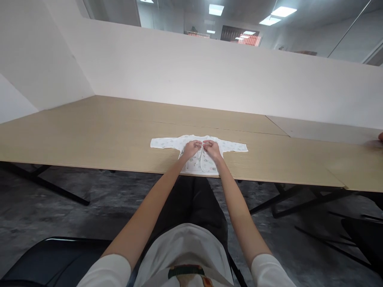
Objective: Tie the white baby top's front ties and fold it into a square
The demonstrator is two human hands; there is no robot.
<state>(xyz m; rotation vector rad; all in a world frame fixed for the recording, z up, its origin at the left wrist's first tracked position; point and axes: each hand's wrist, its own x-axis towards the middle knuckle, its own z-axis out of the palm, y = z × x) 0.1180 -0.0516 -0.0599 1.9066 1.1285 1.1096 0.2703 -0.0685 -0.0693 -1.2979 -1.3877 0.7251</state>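
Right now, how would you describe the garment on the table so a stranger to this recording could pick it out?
On the pale wooden table, near its front edge, lies a small white baby top, sleeves spread flat to either side. The left hand and right hand rest together on its front opening, and its faint print marks it out.

- The left arm (149, 204) and right arm (241, 209) both reach forward and slightly inward, bare from the white sleeves (108, 272) down to the wrists.
- The left wrist (183, 156) and right wrist (219, 157) angle in toward each other, with the elbows held wider apart than the hands.
- The left hand (191, 149) and right hand (212, 149) sit palms down, just beside each other at the middle of the view.
- The fingers (198, 144) of both hands curl downward, their tips bunched close together.
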